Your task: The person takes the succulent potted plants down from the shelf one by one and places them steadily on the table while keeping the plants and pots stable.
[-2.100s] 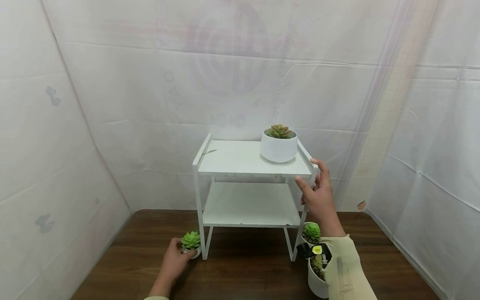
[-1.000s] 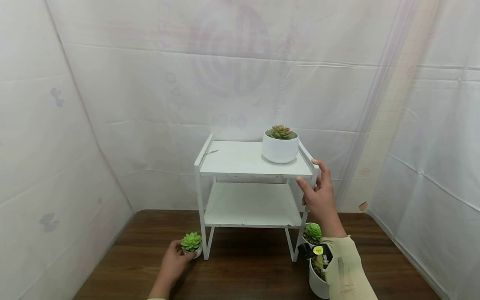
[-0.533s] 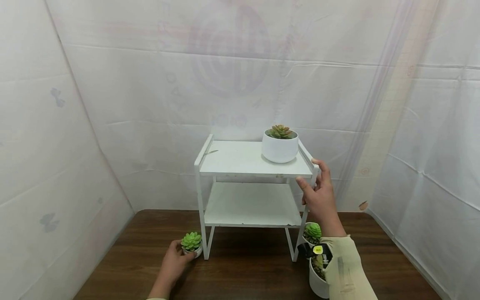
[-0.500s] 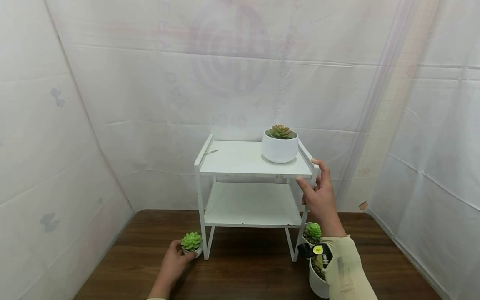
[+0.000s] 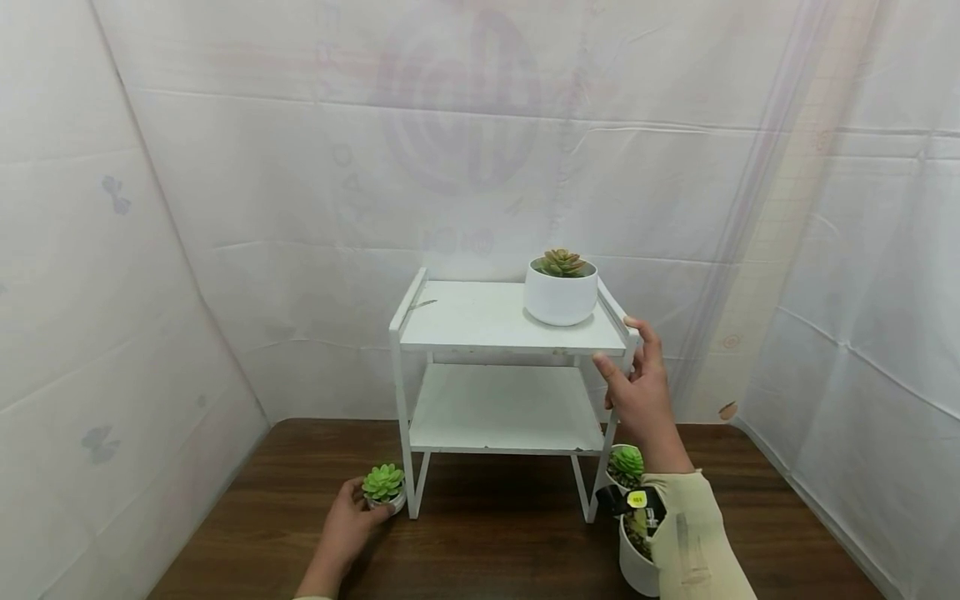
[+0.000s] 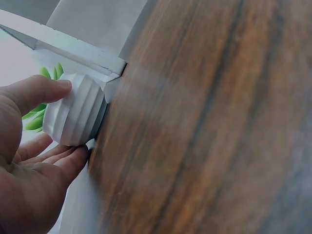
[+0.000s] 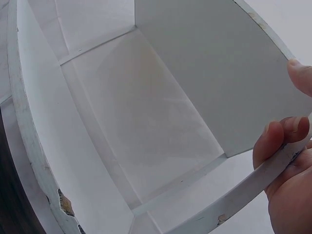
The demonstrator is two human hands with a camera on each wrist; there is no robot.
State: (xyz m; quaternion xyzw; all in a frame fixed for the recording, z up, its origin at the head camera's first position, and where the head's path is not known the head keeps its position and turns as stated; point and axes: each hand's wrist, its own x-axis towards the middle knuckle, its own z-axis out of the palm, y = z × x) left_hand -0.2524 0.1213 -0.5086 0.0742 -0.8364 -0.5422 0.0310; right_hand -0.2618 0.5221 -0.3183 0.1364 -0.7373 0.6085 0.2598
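My left hand (image 5: pixel 350 518) holds a small potted succulent (image 5: pixel 383 483) with bright green leaves, thumb on one side and fingers on the other. Its white ribbed pot (image 6: pixel 75 109) sits on the table by the shelf's front left leg, as the left wrist view shows. A white two-tier shelf (image 5: pixel 506 408) stands in the middle. My right hand (image 5: pixel 641 387) grips its front right post just below the top, with curled fingers around the post in the right wrist view (image 7: pixel 287 146). On the top tier, toward the right, stands a white round pot (image 5: pixel 560 298) with a reddish-green succulent (image 5: pixel 561 263).
Two more potted succulents stand on the wooden table (image 5: pixel 487 554) right of the shelf: a green one (image 5: pixel 625 463) behind and another white pot (image 5: pixel 637 569) in front, partly hidden by my right wrist and its camera. White sheeting (image 5: pixel 300 208) encloses the back and sides.
The view has shifted very slightly since the oldest frame. Both hands, the shelf and the pots otherwise keep their places.
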